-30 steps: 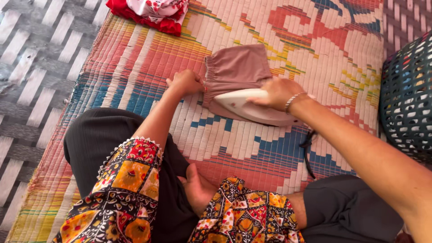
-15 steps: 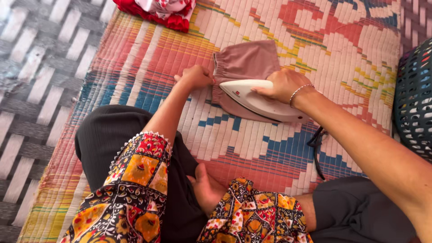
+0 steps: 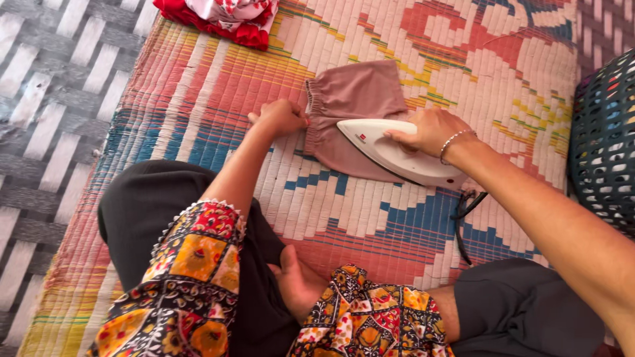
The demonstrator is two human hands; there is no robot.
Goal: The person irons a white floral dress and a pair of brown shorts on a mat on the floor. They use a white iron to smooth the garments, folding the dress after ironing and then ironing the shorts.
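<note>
A small dusty-pink pair of shorts (image 3: 357, 99) lies flat on a colourful woven mat (image 3: 218, 92). My right hand (image 3: 430, 130), with a silver bracelet at the wrist, grips the handle of a white clothes iron (image 3: 390, 155) that rests on the lower part of the shorts, tip pointing left. My left hand (image 3: 281, 117) is closed on the elastic waistband at the shorts' left edge, pinning it to the mat.
Folded red and white floral cloth (image 3: 221, 16) lies at the mat's far edge. A dark plastic lattice basket (image 3: 605, 139) stands at the right. The iron's black cord (image 3: 463, 218) trails toward my knees. A grey and white woven floor covering (image 3: 53, 86) lies left of the mat.
The iron has slid to the right and slightly down across the shorts, uncovering more of the waistband side. My left hand has stayed on the waistband.
</note>
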